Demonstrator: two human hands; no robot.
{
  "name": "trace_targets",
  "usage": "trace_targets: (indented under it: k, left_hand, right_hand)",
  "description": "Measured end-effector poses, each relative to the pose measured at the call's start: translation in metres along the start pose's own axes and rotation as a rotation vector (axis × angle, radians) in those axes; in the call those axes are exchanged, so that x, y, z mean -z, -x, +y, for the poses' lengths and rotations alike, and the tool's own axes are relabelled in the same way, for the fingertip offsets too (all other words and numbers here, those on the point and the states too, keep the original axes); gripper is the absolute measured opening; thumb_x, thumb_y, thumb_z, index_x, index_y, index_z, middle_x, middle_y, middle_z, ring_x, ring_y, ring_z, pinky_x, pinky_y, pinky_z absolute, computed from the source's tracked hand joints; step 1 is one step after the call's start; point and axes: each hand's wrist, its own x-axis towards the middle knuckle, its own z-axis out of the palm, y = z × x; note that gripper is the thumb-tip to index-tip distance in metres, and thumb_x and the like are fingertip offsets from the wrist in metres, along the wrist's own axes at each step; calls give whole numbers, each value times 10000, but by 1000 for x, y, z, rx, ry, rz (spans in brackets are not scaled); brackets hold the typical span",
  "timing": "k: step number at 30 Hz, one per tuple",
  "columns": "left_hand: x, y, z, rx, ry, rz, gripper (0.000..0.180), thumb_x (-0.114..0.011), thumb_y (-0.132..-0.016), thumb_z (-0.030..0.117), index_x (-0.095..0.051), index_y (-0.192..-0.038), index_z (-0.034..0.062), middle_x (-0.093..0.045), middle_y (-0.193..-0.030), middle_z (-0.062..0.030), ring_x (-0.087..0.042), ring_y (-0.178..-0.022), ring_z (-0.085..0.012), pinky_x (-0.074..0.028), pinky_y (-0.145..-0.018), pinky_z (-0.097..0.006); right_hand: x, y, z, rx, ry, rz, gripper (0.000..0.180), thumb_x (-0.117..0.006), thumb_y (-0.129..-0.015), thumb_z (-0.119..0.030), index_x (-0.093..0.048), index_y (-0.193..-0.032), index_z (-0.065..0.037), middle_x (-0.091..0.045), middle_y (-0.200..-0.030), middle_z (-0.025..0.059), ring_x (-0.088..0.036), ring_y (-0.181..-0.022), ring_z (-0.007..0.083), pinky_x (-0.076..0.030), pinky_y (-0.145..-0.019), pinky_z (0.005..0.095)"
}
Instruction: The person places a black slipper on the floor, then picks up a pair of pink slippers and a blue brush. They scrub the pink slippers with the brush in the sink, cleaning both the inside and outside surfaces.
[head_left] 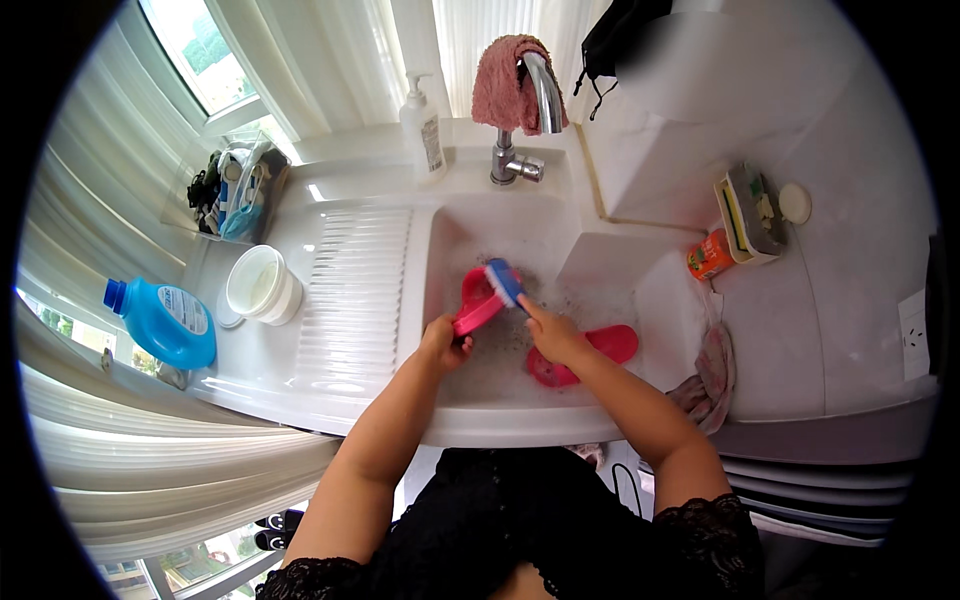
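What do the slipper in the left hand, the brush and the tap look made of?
Slipper: probably moulded foam or rubber, smooth, one even pinkish red. Brush: likely plastic, given its solid blue back; pale bristles' fibre unclear. Tap: apparently chromed metal, by its mirror-like highlights.

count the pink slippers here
2: one pink slipper in the left hand; the other pink slipper in the sink, partly behind the right forearm. Suds could hide more.
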Motion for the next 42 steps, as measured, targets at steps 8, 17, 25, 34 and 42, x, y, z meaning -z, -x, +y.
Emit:
trace_targets:
  k: [8, 17, 25, 34, 42]
  left_hand:
    - [-4, 6, 1, -12, 69, -5, 172, -372, -921, 214, -489, -863, 101, -464, -646, -38, -478, -505, -156, -382, -404, -255]
    - [-2, -1, 1, -71, 126, -136, 222, -351, -923, 213, -476, -794, 84, -477, -642, -56, -452, -491, -148, -354, -413, -258]
    - [-9, 10, 3, -63, 92, -149, 220, -355, -924, 200, -479, -786, 83, -494, -654, -51, -474, -493, -146, -370, -414, -250]
    - [-10, 13, 2, -105, 82, -160, 193, -397, -921, 188, -479, -768, 106, -480, -639, -35, -462, -499, -136, -362, -418, -245]
    - [-15, 17, 1, -67, 102, -116, 182, -348, -940, 195, -456, -826, 100, -444, -647, -34, -452, -506, -135, -361, -419, -246]
  right_hand:
    - [20, 34, -62, 28, 53, -148, 526, -474, -922, -195, -340, -1427, -254, -618, -831, 260, -596, -734, 437, -461, -680, 510]
    - [27, 57, -81, 123, 246, -227, 570, -472, -917, -180, -281, -1451, -233, -622, -736, 218, -610, -641, 399, -460, -602, 520]
    - [47, 56, -81, 108, 409, -289, 628, -500, -873, -149, -276, -1456, -210, -633, -759, 213, -627, -642, 371, -485, -585, 495]
    - [45, 56, -77, 140, 408, -273, 572, -460, -920, -231, -268, -1457, -275, -630, -770, 224, -631, -674, 390, -493, -606, 514]
    - [13, 26, -13, 62, -199, -71, 485, -467, -929, -206, -396, -1409, -230, -638, -830, 202, -621, -698, 297, -488, -701, 391]
